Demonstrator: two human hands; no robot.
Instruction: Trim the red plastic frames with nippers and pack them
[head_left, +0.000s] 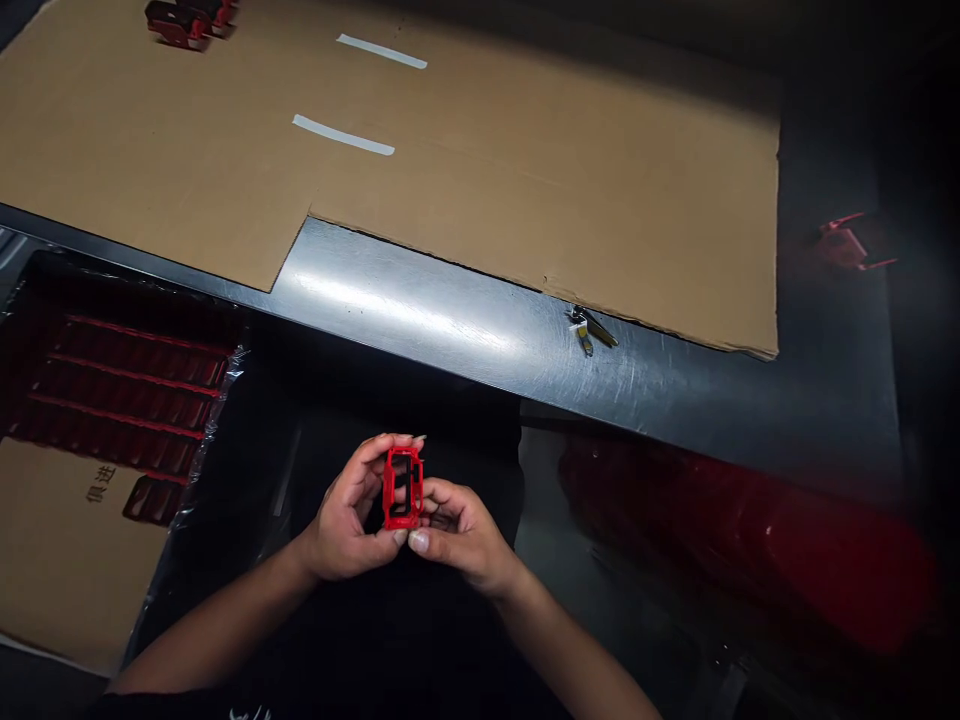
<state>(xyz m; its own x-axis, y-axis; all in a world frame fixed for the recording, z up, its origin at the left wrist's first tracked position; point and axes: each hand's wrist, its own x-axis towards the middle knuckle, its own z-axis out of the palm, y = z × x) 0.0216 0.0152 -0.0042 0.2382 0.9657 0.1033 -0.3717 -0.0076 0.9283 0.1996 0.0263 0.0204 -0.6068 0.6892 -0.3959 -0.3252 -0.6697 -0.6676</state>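
Note:
A small red plastic frame part (pixel 403 487) is held upright between both hands, low in the view and in front of the metal table's near edge. My left hand (pixel 349 510) curls around its left side, fingertips over the top and thumb under the bottom. My right hand (pixel 457 530) pinches its right side and lower corner. Both hands are closed on the part.
A steel table (pixel 465 325) carries large cardboard sheets (pixel 525 170) with two white tape strips (pixel 343 135). A small cutter tool (pixel 589 330) lies near the cardboard edge. Red parts (pixel 184 20) sit far left, one (pixel 851 243) far right. A lined box of red parts (pixel 120 385) stands lower left.

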